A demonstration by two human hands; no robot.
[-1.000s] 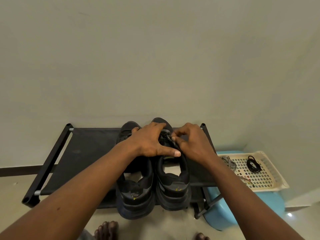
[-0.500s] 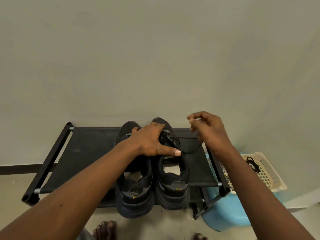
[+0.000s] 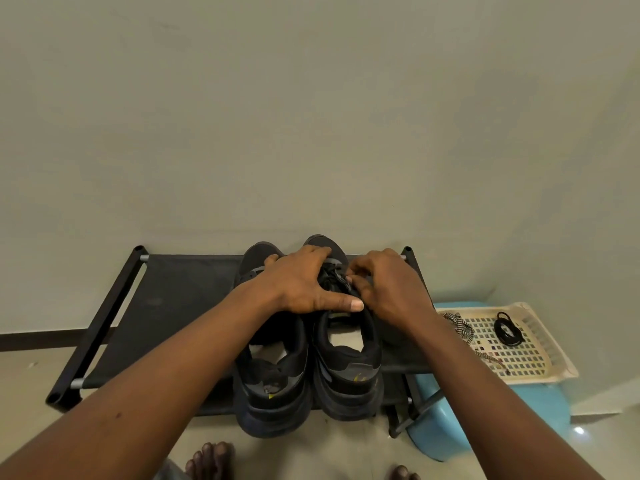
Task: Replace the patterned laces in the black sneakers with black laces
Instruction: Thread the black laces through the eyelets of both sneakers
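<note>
Our left grip (image 3: pixel 304 285) lies flat on two black fabric sneakers (image 3: pixel 343 375); our right grip (image 3: pixel 388 289) pinches a thin black lace (image 3: pixel 334 277).

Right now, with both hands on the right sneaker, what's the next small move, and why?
Probably draw the lace sideways through its eyelet: the right hand pinches it at the eyelets of the right sneaker, while the left hand presses it down.

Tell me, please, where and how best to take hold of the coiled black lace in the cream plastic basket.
Probably pinch the coiled black lace across its bundled loops, coming down from above: it lies flat on the cream plastic basket's lattice floor, and the raised walls hinder a sideways approach.
</note>
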